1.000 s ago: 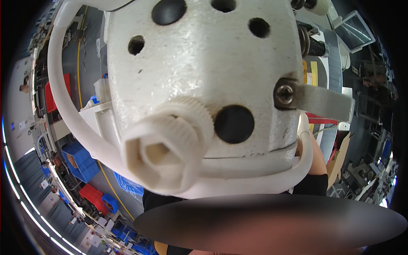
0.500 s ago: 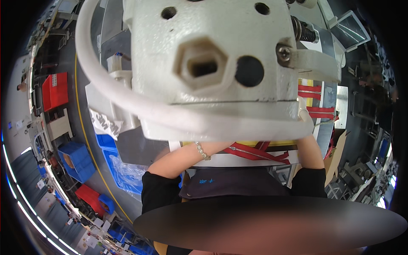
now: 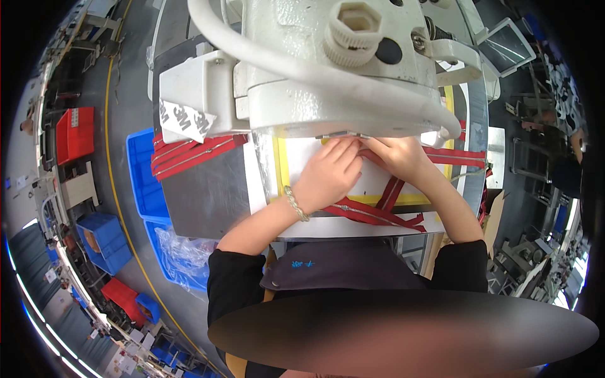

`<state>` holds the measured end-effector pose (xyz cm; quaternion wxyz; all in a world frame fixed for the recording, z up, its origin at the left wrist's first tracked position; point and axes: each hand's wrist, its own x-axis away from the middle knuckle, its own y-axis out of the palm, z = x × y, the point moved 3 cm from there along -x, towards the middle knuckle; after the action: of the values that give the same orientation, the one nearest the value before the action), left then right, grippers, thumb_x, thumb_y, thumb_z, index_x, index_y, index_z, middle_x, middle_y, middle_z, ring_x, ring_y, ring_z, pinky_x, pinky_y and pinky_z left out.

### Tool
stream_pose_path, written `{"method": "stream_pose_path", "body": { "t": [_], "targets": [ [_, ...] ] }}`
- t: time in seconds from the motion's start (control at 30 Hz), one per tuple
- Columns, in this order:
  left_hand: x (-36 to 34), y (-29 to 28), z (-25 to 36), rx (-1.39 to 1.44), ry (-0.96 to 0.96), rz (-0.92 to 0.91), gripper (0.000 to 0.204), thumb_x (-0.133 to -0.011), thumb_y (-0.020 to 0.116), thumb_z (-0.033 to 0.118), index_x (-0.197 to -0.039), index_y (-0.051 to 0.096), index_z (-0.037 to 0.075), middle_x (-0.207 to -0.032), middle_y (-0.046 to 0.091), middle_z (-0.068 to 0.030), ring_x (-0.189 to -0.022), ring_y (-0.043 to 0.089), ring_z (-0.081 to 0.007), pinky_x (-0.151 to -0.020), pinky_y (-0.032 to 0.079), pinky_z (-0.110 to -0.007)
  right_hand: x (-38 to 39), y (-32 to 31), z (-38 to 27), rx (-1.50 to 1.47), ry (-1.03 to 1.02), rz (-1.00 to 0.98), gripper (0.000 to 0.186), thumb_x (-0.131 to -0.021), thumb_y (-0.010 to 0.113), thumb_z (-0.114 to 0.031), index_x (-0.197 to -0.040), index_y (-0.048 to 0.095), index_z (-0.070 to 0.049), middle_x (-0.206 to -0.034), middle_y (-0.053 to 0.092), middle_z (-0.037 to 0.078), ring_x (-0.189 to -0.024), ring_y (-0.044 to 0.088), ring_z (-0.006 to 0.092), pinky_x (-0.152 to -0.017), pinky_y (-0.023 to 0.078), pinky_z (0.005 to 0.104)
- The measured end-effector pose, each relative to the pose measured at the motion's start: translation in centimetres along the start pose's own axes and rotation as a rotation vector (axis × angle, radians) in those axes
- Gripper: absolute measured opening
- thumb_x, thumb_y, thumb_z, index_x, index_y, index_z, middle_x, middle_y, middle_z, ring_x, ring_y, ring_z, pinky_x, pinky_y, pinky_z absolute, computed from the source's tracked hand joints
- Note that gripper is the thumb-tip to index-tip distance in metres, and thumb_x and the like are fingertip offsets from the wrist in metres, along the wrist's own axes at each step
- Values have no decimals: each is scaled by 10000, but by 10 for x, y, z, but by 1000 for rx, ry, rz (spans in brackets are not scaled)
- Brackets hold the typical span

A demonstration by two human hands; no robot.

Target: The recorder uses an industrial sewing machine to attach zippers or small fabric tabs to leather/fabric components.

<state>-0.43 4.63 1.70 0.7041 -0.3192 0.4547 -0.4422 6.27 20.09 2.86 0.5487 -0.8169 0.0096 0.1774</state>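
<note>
Under the front of a white sewing machine head (image 3: 328, 107) my two hands meet with their fingers bent. My left hand (image 3: 331, 173), with a bracelet at its wrist, has its fingers drawn together on the end of a red zipper. Close beside it my right hand (image 3: 398, 157) pinches the same red zipper (image 3: 373, 157), whose tape shows between the hands. The machine partly hides the fingertips. Nearer to me, more red zippers (image 3: 365, 213) lie crossed at the table's front edge. Another red zipper (image 3: 457, 157) runs out to the right from beneath my right wrist.
A stack of red zippers (image 3: 201, 151) lies on the left of the dark table (image 3: 205, 205). Yellow tape (image 3: 282, 167) borders the white work surface. Blue bins (image 3: 148, 189), one with clear plastic, stand left of the table. A thick white cable (image 3: 277, 66) loops across the machine.
The view has shifted, so the machine head sits higher and farther right. Both hands, hidden behind it before, now show beneath it, as does the zipper stack on the left.
</note>
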Motion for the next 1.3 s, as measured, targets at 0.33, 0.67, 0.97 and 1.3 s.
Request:
{"method": "stream_pose_path", "body": {
  "t": [0.33, 0.67, 0.97, 1.3],
  "targets": [
    [13, -22, -47, -28, -111, 119, 281, -779, 719, 150, -1052, 686, 94, -937, 684, -16, -836, 638, -186, -782, 450, -326, -3, 1, 2, 9, -64, 41, 287, -741, 704, -96, -1015, 640, -38, -961, 621, 33, -894, 603, 195, -827, 478, 333],
    [14, -13, -42, -253, 0, 34, 345, -807, 595, 144, -1145, 645, 93, -1042, 653, 16, -923, 597, -112, -828, 408, -299, 1, 6, 6, -44, -57, 40, 300, -722, 715, -80, -1008, 637, -34, -958, 615, 34, -882, 590, 201, -814, 477, 341],
    [11, -12, -40, -324, 23, 14, 345, -820, 558, 134, -1153, 634, 83, -1063, 637, 17, -987, 579, -107, -901, 386, -337, -2, 4, 5, -39, -50, 59, 283, -711, 723, -82, -976, 636, -39, -1003, 623, 42, -911, 603, 201, -826, 487, 338],
    [13, -14, -55, -148, 22, 31, 331, -818, 650, 223, -1129, 637, 108, -1102, 651, 19, -963, 610, -118, -848, 418, -320, -2, 2, 4, -21, -53, 42, 276, -726, 721, -84, -988, 637, -49, -1052, 629, 40, -939, 613, 203, -831, 492, 334]
  ]
}}
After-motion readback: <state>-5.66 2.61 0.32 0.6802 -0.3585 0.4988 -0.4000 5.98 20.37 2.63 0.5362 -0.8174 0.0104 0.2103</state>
